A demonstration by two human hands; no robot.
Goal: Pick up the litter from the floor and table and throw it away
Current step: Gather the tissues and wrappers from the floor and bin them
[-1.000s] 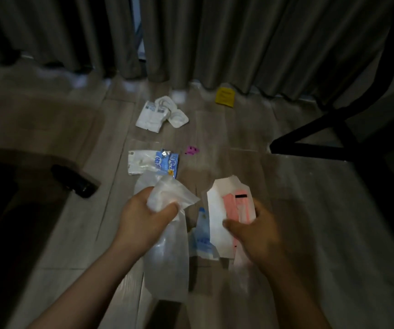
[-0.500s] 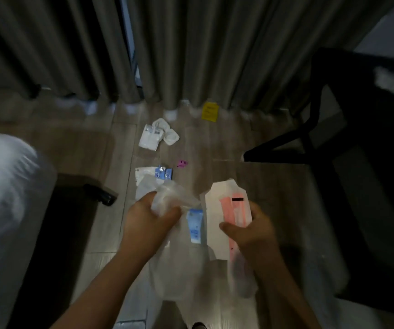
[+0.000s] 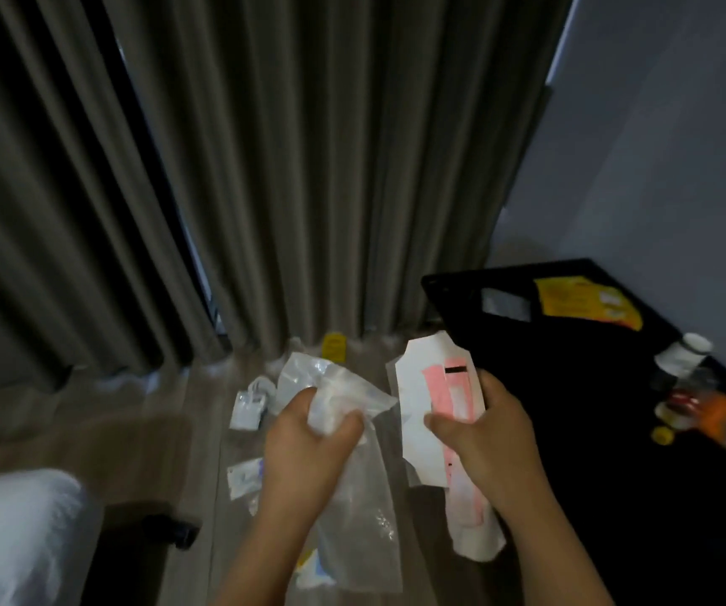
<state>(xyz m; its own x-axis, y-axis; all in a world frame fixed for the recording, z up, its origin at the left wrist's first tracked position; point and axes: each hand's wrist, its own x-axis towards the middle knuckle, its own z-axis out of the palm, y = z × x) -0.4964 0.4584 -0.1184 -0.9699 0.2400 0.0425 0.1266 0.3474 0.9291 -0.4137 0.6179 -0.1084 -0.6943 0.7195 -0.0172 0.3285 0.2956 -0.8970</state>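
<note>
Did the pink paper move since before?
Yes. The pink paper rose and went right; its top is now level with the yellow packet on the floor.

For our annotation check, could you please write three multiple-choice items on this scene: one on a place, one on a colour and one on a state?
1. Where does the large yellow packet lie?
A. on a shelf
B. on the black table
C. in a bin

2. What colour is the print on the white paper wrapper held in the right grip?
A. green
B. blue
C. pink

3. What is the left grip doing?
A. gripping the clear plastic bag
B. pointing with straight fingers
C. hanging empty

Answers:
1 B, as the packet rests at the tabletop's far end.
2 C, as pink bands run down the white paper.
3 A, as fingers and thumb curl round the bag's bunched top.
</note>
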